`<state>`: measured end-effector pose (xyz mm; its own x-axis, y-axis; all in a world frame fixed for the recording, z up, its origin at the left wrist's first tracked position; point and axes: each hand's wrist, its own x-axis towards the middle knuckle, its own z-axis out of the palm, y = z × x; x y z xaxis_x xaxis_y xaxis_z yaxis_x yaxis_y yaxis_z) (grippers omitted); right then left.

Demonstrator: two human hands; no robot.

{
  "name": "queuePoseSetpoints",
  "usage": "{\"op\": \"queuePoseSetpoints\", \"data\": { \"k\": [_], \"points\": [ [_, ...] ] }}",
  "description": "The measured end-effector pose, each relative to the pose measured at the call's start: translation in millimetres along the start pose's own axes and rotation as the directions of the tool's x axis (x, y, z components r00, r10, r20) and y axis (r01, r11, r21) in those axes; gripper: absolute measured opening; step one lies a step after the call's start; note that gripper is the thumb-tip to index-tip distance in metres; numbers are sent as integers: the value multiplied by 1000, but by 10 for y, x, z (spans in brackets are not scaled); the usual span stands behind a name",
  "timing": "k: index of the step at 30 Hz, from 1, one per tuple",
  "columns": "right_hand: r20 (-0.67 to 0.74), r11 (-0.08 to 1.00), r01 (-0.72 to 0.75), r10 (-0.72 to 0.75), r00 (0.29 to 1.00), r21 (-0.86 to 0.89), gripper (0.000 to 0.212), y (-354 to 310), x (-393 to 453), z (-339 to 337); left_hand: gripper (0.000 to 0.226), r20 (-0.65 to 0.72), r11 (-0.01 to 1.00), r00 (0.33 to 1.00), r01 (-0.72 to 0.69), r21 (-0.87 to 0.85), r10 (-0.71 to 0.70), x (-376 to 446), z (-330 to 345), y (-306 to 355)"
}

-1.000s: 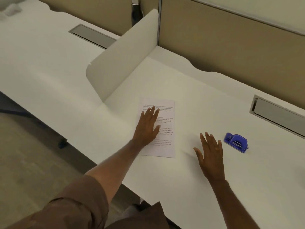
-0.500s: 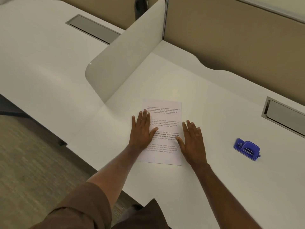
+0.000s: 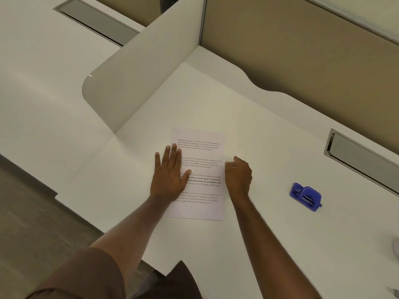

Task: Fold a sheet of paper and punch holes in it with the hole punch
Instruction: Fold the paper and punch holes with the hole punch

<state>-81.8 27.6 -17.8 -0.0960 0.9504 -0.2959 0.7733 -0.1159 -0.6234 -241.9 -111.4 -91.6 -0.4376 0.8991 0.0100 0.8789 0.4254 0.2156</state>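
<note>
Presently, left hand [image 3: 169, 176] flat, fingers straight, pressing paper [image 3: 199, 175] to surface [image 3: 269, 244], right hand [image 3: 238, 176] curled at paper's right edge, grip unclear, punch [image 3: 305, 196] well right.

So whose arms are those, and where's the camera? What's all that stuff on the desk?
Those arms belong to a person, not a machine. The camera sits on the person's head and looks down, so you see what they see. On the white desk lies a sheet of paper with printed words. The left hand rests flat on the paper's left side, fingers straight. The right hand is at the paper's right edge with its fingers curled; whether it already pinches the edge is hard to tell. Further right sits a small blue hole punch, with nobody touching it. The paper is not folded yet.
</note>
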Motion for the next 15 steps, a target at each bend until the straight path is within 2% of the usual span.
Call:
{"op": "queuePoseSetpoints", "data": {
  "k": [2, 4, 9, 12, 15],
  "points": [
    [54, 994, -95, 92, 994, 52, 23, -48, 88, 10, 77, 11, 1000, 1000, 4, -3, -4, 4, -11, 12],
    [104, 980, -166, 154, 983, 113, 28, -93, 149, 10, 77, 23, 1000, 1000, 8, 0, -8, 2, -20, 21],
    [200, 890, -308, 252, 947, 336, 22, -160, 232, -19, 77, 36, 1000, 999, 14, 9, -14, -1, -51, 27],
    [277, 851, -369, 277, 920, 374, 18, -181, 244, -35, 77, 41, 1000, 999, 15, 17, -16, -3, -66, 39],
    [332, 844, -401, 287, 899, 356, 23, -221, 264, -53, 77, 44, 1000, 999, 10, 9, -11, -3, -82, 44]
  ]
}}
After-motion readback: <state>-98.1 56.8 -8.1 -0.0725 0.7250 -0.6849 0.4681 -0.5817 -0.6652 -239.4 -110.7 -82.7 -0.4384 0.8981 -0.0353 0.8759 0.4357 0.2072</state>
